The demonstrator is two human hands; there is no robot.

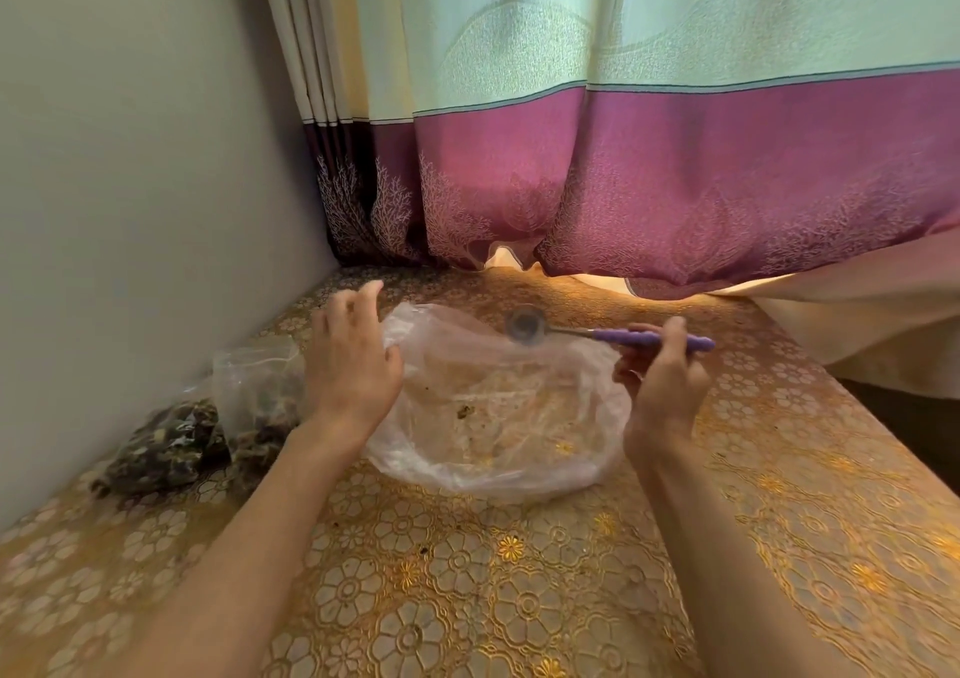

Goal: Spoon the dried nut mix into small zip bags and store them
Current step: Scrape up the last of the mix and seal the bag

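A large clear plastic bag (498, 417) lies crumpled in the middle of the table, holding only a few crumbs. My right hand (665, 381) grips a spoon (597, 334) by its purple handle; the metal bowl hangs over the bag's far edge. My left hand (353, 360) hovers at the bag's left rim with fingers spread and relaxed, holding nothing. Left of it stand two small zip bags: one upright and part filled (260, 396), one lying full of dark nut mix (166, 443).
The table (519, 599) wears a gold floral cloth. A grey wall (130, 209) runs along the left side. A pink and pale green curtain (675, 183) hangs down to the table's far edge, with cream fabric (857, 313) at the right.
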